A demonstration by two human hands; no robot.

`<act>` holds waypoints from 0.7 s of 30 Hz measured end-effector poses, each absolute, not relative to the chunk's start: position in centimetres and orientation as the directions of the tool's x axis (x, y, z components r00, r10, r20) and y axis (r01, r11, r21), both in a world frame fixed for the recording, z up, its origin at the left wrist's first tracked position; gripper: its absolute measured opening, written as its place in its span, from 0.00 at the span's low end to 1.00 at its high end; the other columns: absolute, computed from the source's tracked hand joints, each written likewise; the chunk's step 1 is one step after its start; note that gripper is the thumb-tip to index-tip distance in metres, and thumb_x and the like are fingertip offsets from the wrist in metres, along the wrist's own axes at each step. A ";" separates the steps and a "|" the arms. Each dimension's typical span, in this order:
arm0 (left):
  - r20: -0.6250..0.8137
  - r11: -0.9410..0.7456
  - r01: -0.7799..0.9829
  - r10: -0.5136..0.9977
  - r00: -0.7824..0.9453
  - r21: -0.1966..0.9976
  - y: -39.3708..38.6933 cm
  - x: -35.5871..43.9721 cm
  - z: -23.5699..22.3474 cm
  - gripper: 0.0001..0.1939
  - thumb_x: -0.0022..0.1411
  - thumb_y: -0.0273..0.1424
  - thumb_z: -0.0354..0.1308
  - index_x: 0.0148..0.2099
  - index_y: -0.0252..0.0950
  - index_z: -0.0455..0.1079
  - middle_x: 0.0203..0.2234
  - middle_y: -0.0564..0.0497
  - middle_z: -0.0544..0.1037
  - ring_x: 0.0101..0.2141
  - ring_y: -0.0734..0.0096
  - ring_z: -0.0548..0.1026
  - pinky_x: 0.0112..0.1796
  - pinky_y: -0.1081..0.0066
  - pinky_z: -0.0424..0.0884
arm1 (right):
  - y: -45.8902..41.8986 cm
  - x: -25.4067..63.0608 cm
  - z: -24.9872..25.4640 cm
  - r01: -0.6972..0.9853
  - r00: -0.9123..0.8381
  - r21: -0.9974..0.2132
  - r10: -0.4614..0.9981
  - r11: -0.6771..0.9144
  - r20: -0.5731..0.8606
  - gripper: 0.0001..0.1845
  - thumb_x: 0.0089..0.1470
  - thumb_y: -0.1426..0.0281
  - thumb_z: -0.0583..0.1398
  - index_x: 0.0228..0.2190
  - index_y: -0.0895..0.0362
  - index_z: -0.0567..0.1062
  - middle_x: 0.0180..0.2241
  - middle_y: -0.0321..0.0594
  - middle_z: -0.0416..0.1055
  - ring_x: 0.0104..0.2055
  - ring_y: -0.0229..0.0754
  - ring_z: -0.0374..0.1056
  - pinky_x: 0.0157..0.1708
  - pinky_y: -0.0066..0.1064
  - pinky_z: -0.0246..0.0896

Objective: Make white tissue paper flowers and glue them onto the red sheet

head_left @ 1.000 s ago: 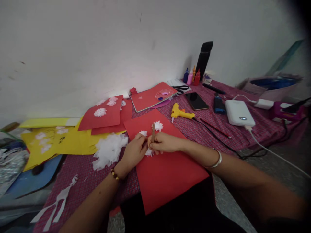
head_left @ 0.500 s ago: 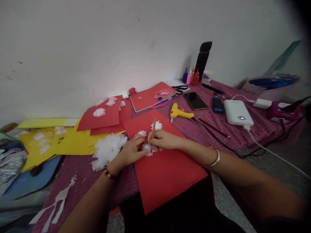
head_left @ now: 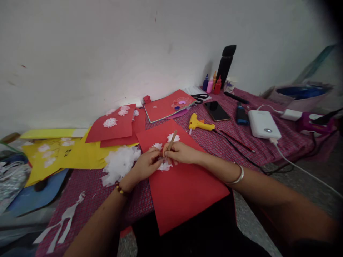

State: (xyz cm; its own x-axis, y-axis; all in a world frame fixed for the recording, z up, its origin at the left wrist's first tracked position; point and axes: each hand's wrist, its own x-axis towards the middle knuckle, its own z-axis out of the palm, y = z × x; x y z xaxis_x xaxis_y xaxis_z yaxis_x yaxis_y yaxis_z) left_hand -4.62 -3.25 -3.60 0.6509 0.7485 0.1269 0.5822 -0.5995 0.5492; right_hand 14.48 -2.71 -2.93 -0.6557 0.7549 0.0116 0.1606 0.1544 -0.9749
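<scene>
A red sheet (head_left: 184, 192) lies before me, reaching over the table's front edge, with white ruffled flowers of thin paper or tissue on it. My right hand (head_left: 179, 153) is closed round a light-brown wooden stick (head_left: 172, 140), tilted, its lower end down at the lowest white flower (head_left: 165, 166). My left hand (head_left: 147, 163) pinches at that same flower from the left; the fingertips partly hide it. Two more flowers, an upper right one (head_left: 173, 137) and an upper left one (head_left: 156, 146), sit just beyond the hands. A heap of white cut tissue (head_left: 122, 164) lies beside my left wrist.
A yellow glue gun (head_left: 199, 123) with a black cord rests right of the sheet. Behind it are a phone (head_left: 217, 111) and scissors (head_left: 199, 97). A white power bank (head_left: 264, 124) stands farther right. Red flower sheets (head_left: 118, 130) and yellow sheets (head_left: 83, 153) lie left.
The stick in my right hand has tilted over to the right. Both hands stay at the lowest flower, and the whole view has shifted slightly.
</scene>
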 end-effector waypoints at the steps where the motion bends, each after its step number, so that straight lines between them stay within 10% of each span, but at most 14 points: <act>1: 0.124 -0.602 0.573 0.742 0.659 0.556 -3.2 -4.7 -3.6 0.09 0.62 0.30 0.47 0.33 0.35 0.67 0.29 0.51 0.69 0.33 0.71 0.67 0.36 0.71 0.64 | -2.7 14.5 -2.9 0.157 -0.639 -0.975 0.769 0.155 0.020 0.08 0.55 0.78 0.49 0.26 0.59 0.65 0.18 0.30 0.65 0.17 0.29 0.61 0.18 0.21 0.57; 7: 0.089 -0.565 0.582 0.758 0.646 0.585 -3.7 -4.9 -3.2 0.12 0.61 0.37 0.52 0.42 0.36 0.68 0.34 0.50 0.71 0.33 0.70 0.69 0.37 0.70 0.67 | -2.7 14.7 -2.7 0.086 -0.553 -0.986 0.830 0.140 0.070 0.07 0.55 0.77 0.50 0.27 0.60 0.65 0.19 0.31 0.65 0.18 0.29 0.60 0.19 0.20 0.57; 13: 0.041 -0.689 0.573 0.654 0.755 0.444 -4.6 -4.7 -2.9 0.40 0.43 0.48 0.65 0.56 0.40 0.60 0.49 0.45 0.67 0.48 0.57 0.66 0.49 0.60 0.64 | -2.7 14.8 -2.5 0.069 -0.557 -0.994 0.830 0.087 0.034 0.06 0.54 0.78 0.50 0.27 0.59 0.64 0.16 0.29 0.63 0.17 0.29 0.60 0.18 0.20 0.58; 21: 0.111 -0.629 0.749 0.776 0.621 0.210 -5.0 -3.0 -4.1 0.20 0.58 0.45 0.54 0.48 0.37 0.63 0.41 0.47 0.68 0.39 0.62 0.70 0.38 0.64 0.69 | -2.7 14.8 -2.2 0.069 -0.560 -0.994 0.828 0.087 0.033 0.06 0.53 0.77 0.49 0.27 0.58 0.64 0.17 0.29 0.63 0.18 0.30 0.60 0.18 0.20 0.58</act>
State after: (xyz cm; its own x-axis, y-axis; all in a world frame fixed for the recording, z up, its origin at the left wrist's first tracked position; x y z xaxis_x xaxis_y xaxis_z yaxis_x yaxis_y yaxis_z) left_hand -3.01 -5.04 -4.12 0.6206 0.7763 0.1107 0.7489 -0.6286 0.2099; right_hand 14.79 -2.68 -2.17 -0.5601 0.8278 0.0334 0.0694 0.0870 -0.9938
